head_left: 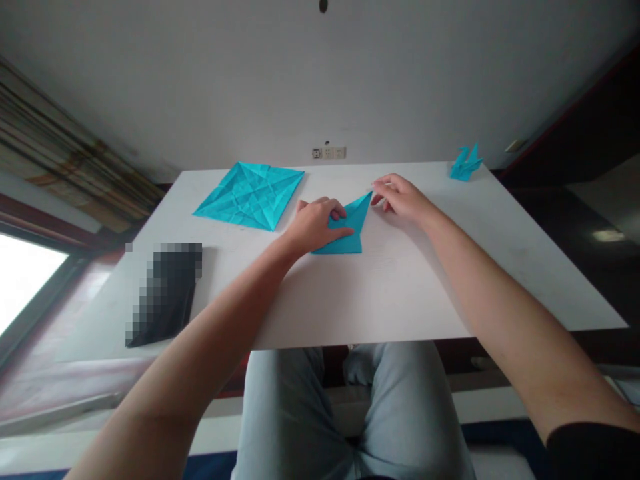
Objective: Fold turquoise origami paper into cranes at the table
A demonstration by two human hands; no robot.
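Note:
A folded piece of blue origami paper lies on the white table, with one pointed flap reaching up to the right. My left hand presses down on it, fingers curled and thumb along its front part, covering its left side. Beside the tip of the pointed flap is my right hand, its fingers slightly bent and apart. Whether its fingertips touch the tip I cannot tell; nothing shows between them.
On the table, a creased blue paper sheet lies at the back left. A blue paper crane stands at the back right corner. A dark, pixelated object is near the left edge. Wall sockets sit behind the table.

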